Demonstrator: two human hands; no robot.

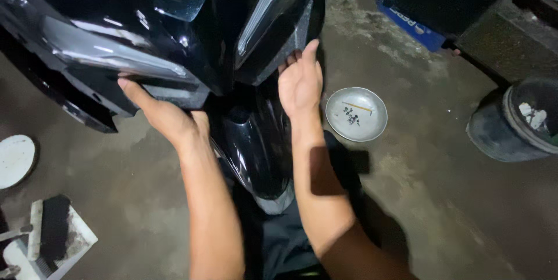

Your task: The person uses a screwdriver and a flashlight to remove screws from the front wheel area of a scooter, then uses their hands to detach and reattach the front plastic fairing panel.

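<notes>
A glossy black scooter front cowl [174, 30] with two headlight lenses fills the upper left. My left hand [160, 111] reaches under the lower edge of the left headlight panel, fingers tucked behind it and gripping the panel. On the right side, my right hand [300, 79] presses flat against the edge of the cowl, fingers up and together. The black front fender [258, 152] curves down between my forearms.
A round metal dish [356, 113] holding small screws and a thin stick lies on the concrete floor at right. A dark bucket [517, 120] stands far right. A white lid [14, 161] and a brush on a tray [55, 230] sit at lower left.
</notes>
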